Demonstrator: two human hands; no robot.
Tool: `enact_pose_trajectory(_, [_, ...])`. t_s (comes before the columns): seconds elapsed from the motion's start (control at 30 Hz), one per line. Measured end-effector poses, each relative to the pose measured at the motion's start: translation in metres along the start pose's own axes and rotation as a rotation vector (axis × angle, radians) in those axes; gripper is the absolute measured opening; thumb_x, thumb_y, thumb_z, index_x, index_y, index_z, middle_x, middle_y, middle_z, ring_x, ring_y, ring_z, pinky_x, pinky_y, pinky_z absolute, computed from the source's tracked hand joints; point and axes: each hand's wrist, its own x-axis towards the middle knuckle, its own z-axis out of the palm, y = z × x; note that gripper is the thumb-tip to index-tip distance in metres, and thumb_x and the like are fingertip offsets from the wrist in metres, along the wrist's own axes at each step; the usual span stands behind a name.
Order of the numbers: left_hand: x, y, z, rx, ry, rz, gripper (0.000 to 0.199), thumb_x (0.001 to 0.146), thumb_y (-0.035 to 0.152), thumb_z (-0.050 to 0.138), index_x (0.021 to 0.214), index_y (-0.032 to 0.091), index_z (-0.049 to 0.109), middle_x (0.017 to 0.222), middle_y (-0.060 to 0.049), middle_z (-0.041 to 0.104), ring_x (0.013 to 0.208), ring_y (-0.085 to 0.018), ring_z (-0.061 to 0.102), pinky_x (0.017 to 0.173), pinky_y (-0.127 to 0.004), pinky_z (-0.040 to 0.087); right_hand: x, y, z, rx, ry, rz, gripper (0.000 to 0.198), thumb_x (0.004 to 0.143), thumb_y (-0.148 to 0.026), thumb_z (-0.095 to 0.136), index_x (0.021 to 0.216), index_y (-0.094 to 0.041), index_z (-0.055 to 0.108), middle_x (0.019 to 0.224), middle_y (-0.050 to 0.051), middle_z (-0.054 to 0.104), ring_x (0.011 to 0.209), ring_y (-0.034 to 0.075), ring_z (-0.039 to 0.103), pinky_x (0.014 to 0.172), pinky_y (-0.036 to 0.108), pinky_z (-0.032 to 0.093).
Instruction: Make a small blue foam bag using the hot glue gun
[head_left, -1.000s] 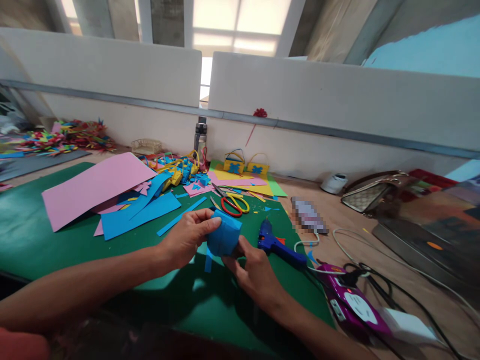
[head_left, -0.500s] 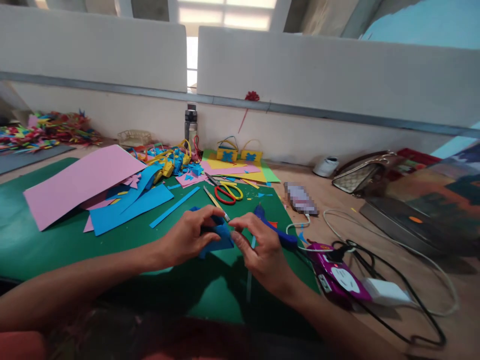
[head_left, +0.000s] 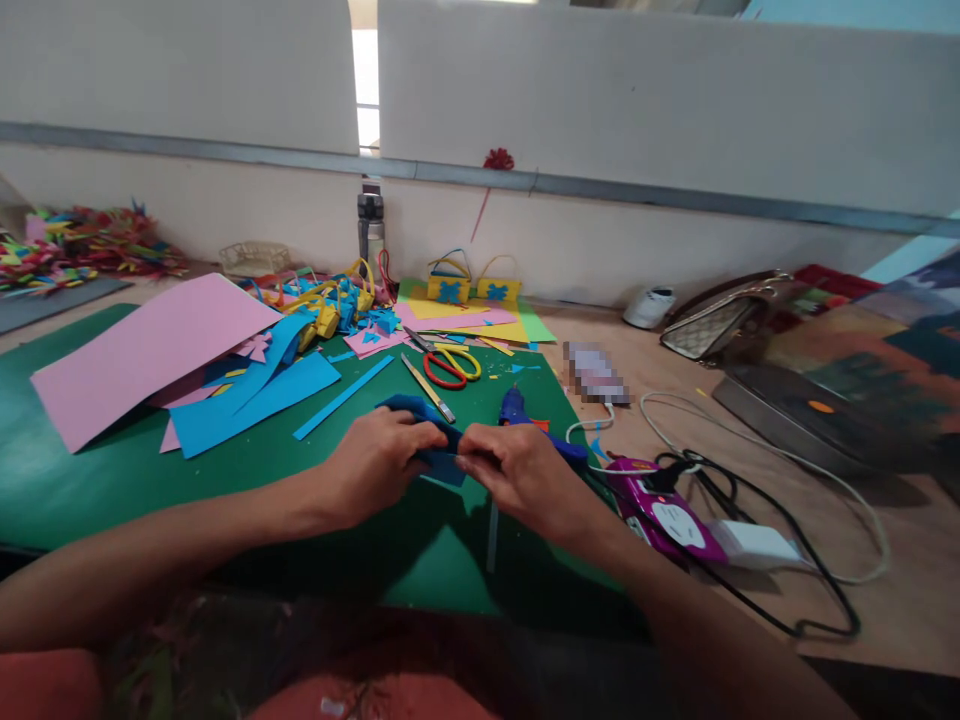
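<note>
A folded piece of blue paper is held in front of me, just above the green mat. My left hand is closed around its left side, thumb and fingers pinching it. On its right edge, my right hand pinches with the fingertips. The two hands nearly meet, and part of the paper is hidden behind them. A blue glue gun lies just beyond my right hand. Past the paper rest a paper cutter knife and scissors with red and yellow handles. A pale thin stick lies under my right wrist.
Pink sheets, blue sheets and a blue strip lie left. Small yellow paper bags stand at the back near a bottle. A phone, cables and a purple power strip sit right.
My right fingers have closed onto the blue paper's edge, and my left fingers have drawn together on it. The paper has tilted. The view has tipped slightly downward.
</note>
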Motion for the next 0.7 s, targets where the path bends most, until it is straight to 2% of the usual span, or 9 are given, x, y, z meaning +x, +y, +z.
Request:
enact_pose_trajectory(0.13, [0.002, -0.010, -0.003, 0.125, -0.044, -0.016, 0.012, 0.074, 0.015, 0.060, 0.077, 0.022, 0.070, 0.074, -0.004, 0.065, 0.072, -0.019, 0.055, 0.062, -0.027, 0.037, 0.001, 0.003, -0.003, -0.022, 0.010, 0.022, 0.012, 0.082, -0.018, 0.056, 0.072, -0.017, 0.063, 0.060, -0.001, 0.060, 0.053, 0.010, 0.051, 0.054, 0.021, 0.031])
enact_pose_trajectory(0.27, [0.003, -0.012, 0.002, 0.199, -0.070, -0.010, 0.008, 0.075, 0.018, 0.062, 0.071, 0.020, 0.068, 0.068, -0.003, 0.064, 0.072, -0.019, 0.054, 0.063, -0.029, 0.033, 0.006, -0.002, 0.000, -0.130, -0.148, 0.060, 0.010, 0.079, -0.017, 0.059, 0.082, -0.020, 0.067, 0.062, 0.001, 0.065, 0.056, 0.013, 0.056, 0.053, 0.022, 0.030])
enact_pose_trajectory(0.4, [0.002, -0.007, 0.007, 0.257, -0.074, 0.043, 0.011, 0.077, 0.020, 0.060, 0.067, 0.019, 0.066, 0.066, -0.003, 0.065, 0.076, -0.020, 0.053, 0.064, -0.031, 0.030, 0.011, -0.010, 0.008, -0.332, -0.265, 0.109, 0.012, 0.079, -0.016, 0.059, 0.080, -0.023, 0.069, 0.066, 0.004, 0.068, 0.063, 0.016, 0.061, 0.049, 0.023, 0.025])
enact_pose_trajectory(0.53, [0.001, -0.005, 0.006, 0.370, -0.035, 0.127, 0.016, 0.081, 0.019, 0.055, 0.067, 0.020, 0.064, 0.070, -0.004, 0.063, 0.078, -0.020, 0.047, 0.062, -0.032, 0.027, 0.011, -0.014, 0.012, -0.431, -0.260, 0.135, 0.012, 0.081, -0.020, 0.057, 0.078, -0.023, 0.069, 0.065, 0.005, 0.069, 0.060, 0.017, 0.062, 0.047, 0.027, 0.017])
enact_pose_trajectory(0.7, [0.000, -0.008, 0.002, 0.525, 0.024, 0.176, 0.014, 0.079, 0.015, 0.056, 0.068, 0.019, 0.063, 0.078, -0.007, 0.058, 0.080, -0.023, 0.042, 0.060, -0.034, 0.026, 0.007, -0.008, 0.010, -0.474, -0.229, 0.132, 0.016, 0.081, -0.017, 0.055, 0.068, -0.021, 0.064, 0.058, 0.004, 0.066, 0.055, 0.016, 0.059, 0.047, 0.029, 0.015])
